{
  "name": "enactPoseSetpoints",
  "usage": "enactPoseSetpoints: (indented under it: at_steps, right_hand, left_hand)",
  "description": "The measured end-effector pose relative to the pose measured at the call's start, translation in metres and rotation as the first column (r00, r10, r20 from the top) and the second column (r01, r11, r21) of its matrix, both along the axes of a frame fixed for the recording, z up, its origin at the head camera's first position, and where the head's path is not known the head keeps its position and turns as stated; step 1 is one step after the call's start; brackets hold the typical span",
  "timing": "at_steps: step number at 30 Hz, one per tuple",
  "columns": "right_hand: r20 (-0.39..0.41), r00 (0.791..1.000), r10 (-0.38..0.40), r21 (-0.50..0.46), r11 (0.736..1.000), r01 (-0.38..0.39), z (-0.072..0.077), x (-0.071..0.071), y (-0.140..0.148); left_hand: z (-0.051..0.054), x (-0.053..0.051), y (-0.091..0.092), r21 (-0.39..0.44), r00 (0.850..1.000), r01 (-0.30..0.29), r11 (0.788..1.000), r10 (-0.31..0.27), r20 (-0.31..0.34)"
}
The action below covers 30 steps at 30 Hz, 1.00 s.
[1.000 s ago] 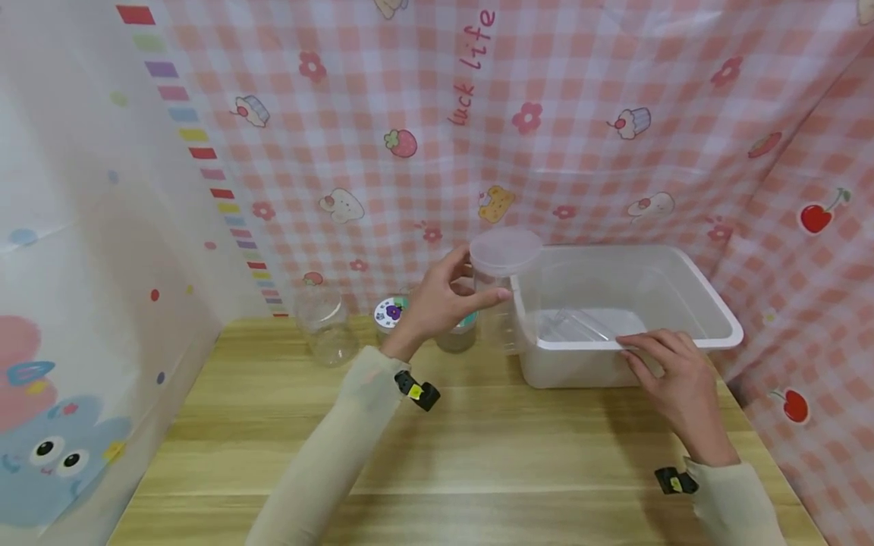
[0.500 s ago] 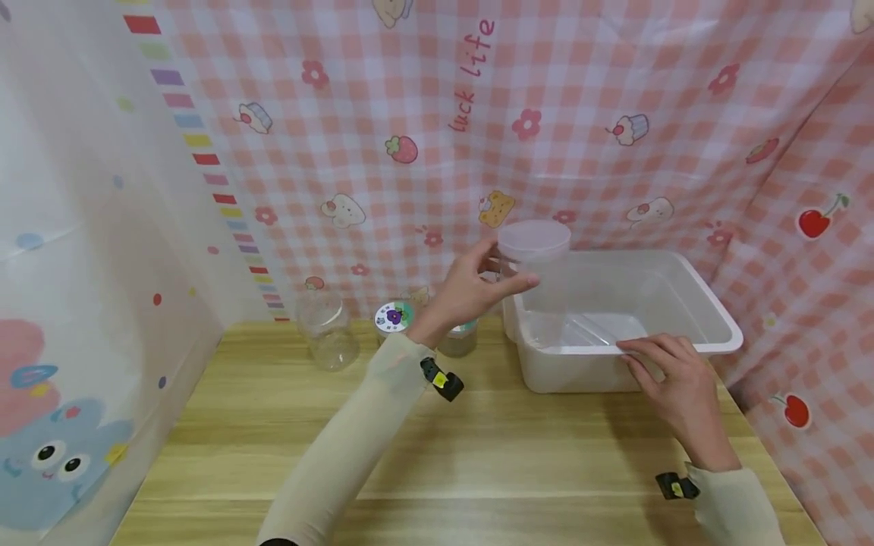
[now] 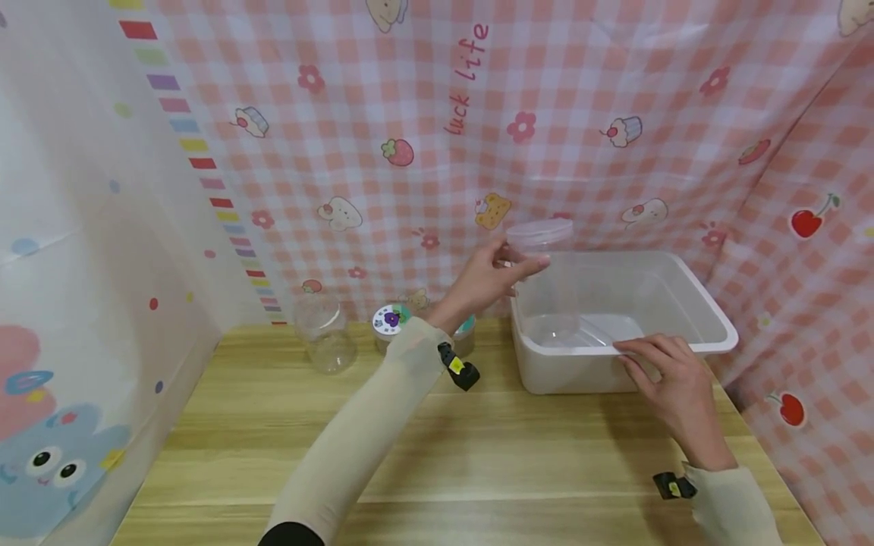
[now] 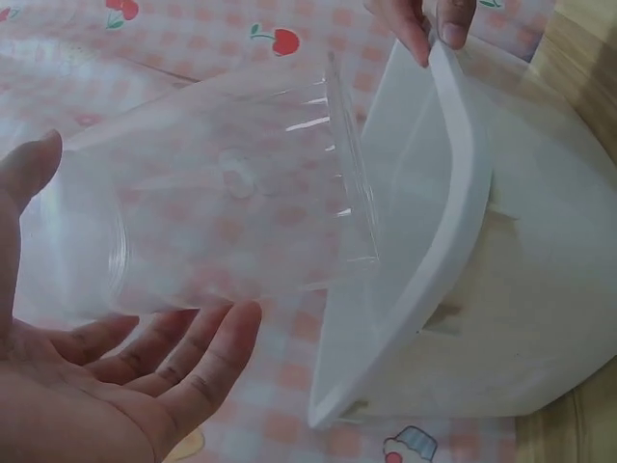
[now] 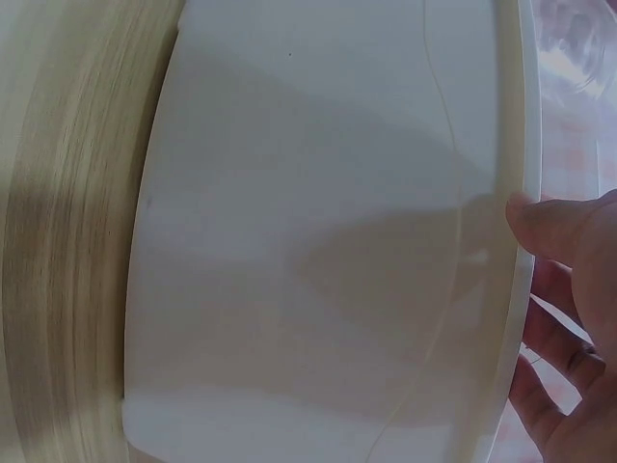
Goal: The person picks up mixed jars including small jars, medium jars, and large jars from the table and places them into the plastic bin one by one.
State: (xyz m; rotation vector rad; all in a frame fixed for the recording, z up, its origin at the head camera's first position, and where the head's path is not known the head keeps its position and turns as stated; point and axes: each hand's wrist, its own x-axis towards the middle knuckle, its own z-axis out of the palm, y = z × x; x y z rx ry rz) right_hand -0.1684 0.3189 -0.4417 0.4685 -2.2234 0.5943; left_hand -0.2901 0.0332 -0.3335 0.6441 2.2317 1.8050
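My left hand (image 3: 481, 280) grips a clear plastic jar (image 4: 231, 193) near its pale translucent lid (image 3: 541, 231), between thumb and fingers. The jar is upright with a slight tilt, over the left end of a white plastic basin (image 3: 580, 373). In the left wrist view, the jar's ridged base points toward the basin's inside. My right hand (image 3: 679, 387) pinches the basin's front rim (image 5: 528, 116), thumb outside and fingers inside. Something clear (image 3: 594, 332) lies on the basin's floor, its shape hard to make out.
Another clear jar (image 3: 328, 334) stands at the table's back left. Beside it are two short jars, one with a flower-printed lid (image 3: 391, 319) and one (image 3: 466, 337) partly hidden by my left arm. A checked cloth (image 3: 437, 174) hangs behind the wooden table (image 3: 437, 462).
My left hand has carried the jar to the right, from beside the basin to over its left end, and tilted it a little. The right hand stays on the rim.
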Motion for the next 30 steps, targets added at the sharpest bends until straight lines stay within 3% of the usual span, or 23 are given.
enactPoseSetpoints:
  at_steps: [5, 7, 13, 22, 26, 30]
  right_hand:
    - [0.017, 1.000, -0.015, 0.005, 1.000, 0.015, 0.000, 0.001, -0.001]
    - [0.022, 1.000, -0.019, 0.007, 1.000, 0.019, 0.000, 0.001, -0.001]
    - [0.016, 1.000, -0.012, 0.007, 1.000, 0.011, 0.000, 0.000, 0.000]
    - [-0.005, 1.000, -0.009, 0.003, 1.000, 0.009, 0.000, 0.000, 0.000]
    - [0.008, 1.000, -0.018, 0.010, 1.000, 0.018, 0.001, 0.001, -0.001]
    - [0.014, 1.000, -0.019, 0.010, 1.000, 0.019, 0.000, 0.001, -0.002]
  left_hand:
    - [-0.006, -0.003, 0.007, -0.038, 0.996, 0.022, 0.999, -0.019, 0.089]
    - [-0.009, -0.004, 0.008, -0.083, 0.996, 0.019, 0.996, -0.011, 0.093]
    - [-0.015, -0.003, 0.004, -0.244, 0.998, -0.051, 0.969, 0.058, 0.020]
    - [-0.013, 0.002, -0.010, -0.233, 0.994, -0.112, 0.966, 0.109, -0.028]
    - [-0.013, 0.005, -0.016, -0.225, 0.989, -0.129, 0.966, 0.108, -0.103]
    - [-0.015, 0.008, -0.024, -0.249, 0.967, -0.155, 0.956, 0.096, -0.236]
